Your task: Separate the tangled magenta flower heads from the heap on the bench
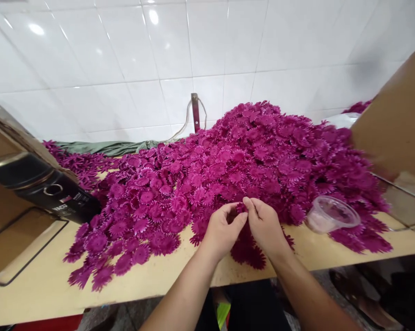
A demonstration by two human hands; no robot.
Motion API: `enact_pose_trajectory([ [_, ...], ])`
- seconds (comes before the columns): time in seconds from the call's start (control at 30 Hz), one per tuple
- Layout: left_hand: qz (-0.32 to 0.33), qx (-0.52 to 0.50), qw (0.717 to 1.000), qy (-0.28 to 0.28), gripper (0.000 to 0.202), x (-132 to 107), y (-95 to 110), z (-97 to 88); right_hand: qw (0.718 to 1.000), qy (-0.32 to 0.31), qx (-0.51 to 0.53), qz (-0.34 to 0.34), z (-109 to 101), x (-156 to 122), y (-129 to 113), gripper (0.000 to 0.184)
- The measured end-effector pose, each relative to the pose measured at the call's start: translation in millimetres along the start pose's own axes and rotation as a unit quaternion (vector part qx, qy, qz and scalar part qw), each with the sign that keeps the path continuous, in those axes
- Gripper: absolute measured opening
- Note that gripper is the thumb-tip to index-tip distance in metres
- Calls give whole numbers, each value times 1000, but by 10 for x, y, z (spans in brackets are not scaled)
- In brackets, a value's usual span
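Observation:
A large heap of magenta fabric flower heads (248, 156) covers the pale wooden table (48, 285) and slopes up toward the tiled wall. My left hand (223, 230) and my right hand (264, 225) meet at the heap's front edge. Both pinch the same small magenta flower piece (241, 208) between fingertips and thumbs. A few loose flowers (248, 253) lie on the table under my wrists.
A clear plastic cup (331, 214) lies tipped on the right, against the heap. A black device (45, 188) sits on the left beside cardboard (7, 216). A cardboard panel (396, 115) stands at the right. A green cloth (107, 147) lies along the white tiled wall.

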State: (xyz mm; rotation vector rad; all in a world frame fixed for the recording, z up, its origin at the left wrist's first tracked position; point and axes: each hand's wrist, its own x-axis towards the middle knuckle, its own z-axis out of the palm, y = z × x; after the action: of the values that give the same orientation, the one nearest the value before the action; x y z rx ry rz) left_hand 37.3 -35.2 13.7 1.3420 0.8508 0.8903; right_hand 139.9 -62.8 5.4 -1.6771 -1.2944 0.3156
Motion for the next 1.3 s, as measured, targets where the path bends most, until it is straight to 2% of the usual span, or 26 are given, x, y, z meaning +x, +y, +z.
enact_pose_trajectory([
  [0.13, 24, -20, 1000, 1, 23, 114, 48, 7, 995, 46, -32, -84, 2, -35, -26, 25],
  [0.23, 30, -51, 998, 10, 20, 182, 49, -4, 979, 107, -69, -156, -12, -85, -42, 13],
  [0.3, 19, -60, 998, 24, 16, 212, 29, -18, 973, 136, -70, -171, -53, -101, -41, 23],
  [0.37, 8, -55, 998, 40, 13, 223, 4, -32, 976, 101, -60, -186, -112, -91, -39, 37],
  [0.4, 6, -49, 998, 46, 12, 220, -6, -37, 977, 65, -58, -196, -140, -77, -42, 38],
  [0.47, 7, -32, 998, 56, 12, 197, -17, -40, 976, 0, -61, -207, -182, -38, -58, 27],
  [0.57, 15, 6, 998, 55, 13, 137, 2, -44, 983, -10, -53, -176, -203, 21, -102, 11],
  [0.7, 31, 62, 996, 49, 15, 84, 43, -91, 990, 4, -28, -137, -206, 45, -178, 12],
  [0.83, 36, 59, 996, 52, 22, 89, 7, -156, 985, -61, -4, -164, -211, 0, -255, 5],
  [0.93, 35, 47, 997, 41, 26, 77, -33, -179, 982, -85, -5, -171, -202, -32, -282, 12],
  [1.0, 37, 59, 997, 34, 28, 46, -34, -181, 985, -70, -3, -161, -190, -37, -283, 2],
  [1.17, 28, 44, 999, 2, 23, -92, 42, -158, 989, -26, -6, -146, -195, 53, -278, 12],
  [1.23, 27, 22, 999, -1, 21, -158, 79, -152, 990, 15, -15, -136, -253, 196, -254, 11],
  [1.3, 19, -2, 1000, 10, 22, -214, 112, -160, 992, 85, -12, -88, -357, 436, -200, 9],
])
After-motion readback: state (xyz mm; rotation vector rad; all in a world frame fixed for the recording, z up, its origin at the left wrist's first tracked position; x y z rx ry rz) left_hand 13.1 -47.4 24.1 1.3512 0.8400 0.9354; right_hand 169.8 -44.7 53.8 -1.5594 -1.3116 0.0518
